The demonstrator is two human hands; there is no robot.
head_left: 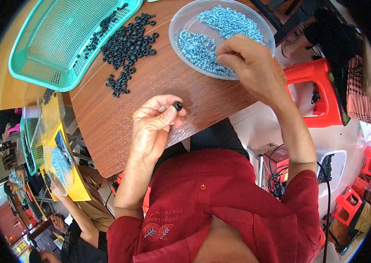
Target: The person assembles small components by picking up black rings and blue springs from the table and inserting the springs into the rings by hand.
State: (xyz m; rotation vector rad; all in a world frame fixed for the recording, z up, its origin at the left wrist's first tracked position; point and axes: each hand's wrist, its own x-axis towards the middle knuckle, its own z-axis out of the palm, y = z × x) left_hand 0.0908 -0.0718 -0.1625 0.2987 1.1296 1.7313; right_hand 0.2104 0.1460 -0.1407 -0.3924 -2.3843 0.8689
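Observation:
My left hand [152, 127] is raised over the near part of the brown wooden table [106, 127]. Its thumb and fingertips pinch a small round black piece [177, 105] with a hole in its end. Over the near right side of a clear round plastic tub [211, 33] is my right hand [255, 65], its fingers bent and pressed together; what they hold, if anything, is hidden. Two heaps of small shiny bluish-silver metal pieces [229, 23] lie in the tub. Left of it, many black pieces [128, 46] like the held one are piled on the table.
A turquoise mesh basket [41, 52] with more black pieces stands at the far left. Right of the table is a red plastic stool [325, 87], and a white container [336, 171] sits lower right. At lower left a person [80, 232] reaches to a yellow table [80, 184].

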